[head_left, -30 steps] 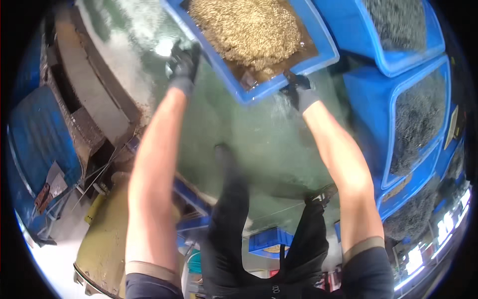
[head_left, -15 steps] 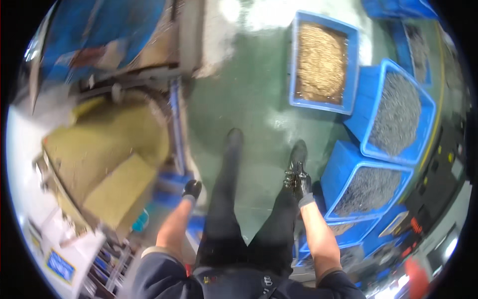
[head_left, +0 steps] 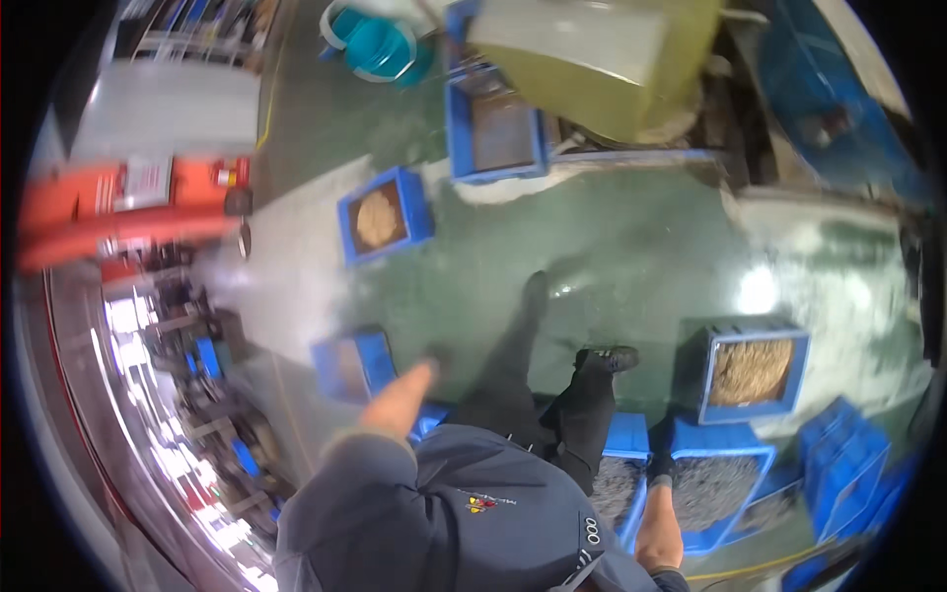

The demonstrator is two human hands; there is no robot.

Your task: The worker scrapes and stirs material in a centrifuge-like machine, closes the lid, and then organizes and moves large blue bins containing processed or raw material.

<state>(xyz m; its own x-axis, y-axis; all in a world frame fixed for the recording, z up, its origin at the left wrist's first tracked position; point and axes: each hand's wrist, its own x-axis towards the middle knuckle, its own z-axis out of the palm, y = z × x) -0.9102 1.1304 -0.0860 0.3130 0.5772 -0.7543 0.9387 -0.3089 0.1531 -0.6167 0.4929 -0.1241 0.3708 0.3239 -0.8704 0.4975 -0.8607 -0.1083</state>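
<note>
A glossy green floor [head_left: 631,247] carries everything here, with a paler grey strip running along its left side. On the grey strip stands a blue crate [head_left: 385,215] filled with tan material, and nearer the person another blue crate [head_left: 352,365], blurred. Toward the far edge a long blue bin [head_left: 496,133] sits against a yellow-green machine [head_left: 602,59], with a teal bucket [head_left: 380,44] just beside it. On the right stands a blue crate of tan shavings [head_left: 755,370]; close to it, at the near edge, sit blue crates of grey metal parts [head_left: 712,488]. An orange vehicle [head_left: 128,207] rests at the far left.
</note>
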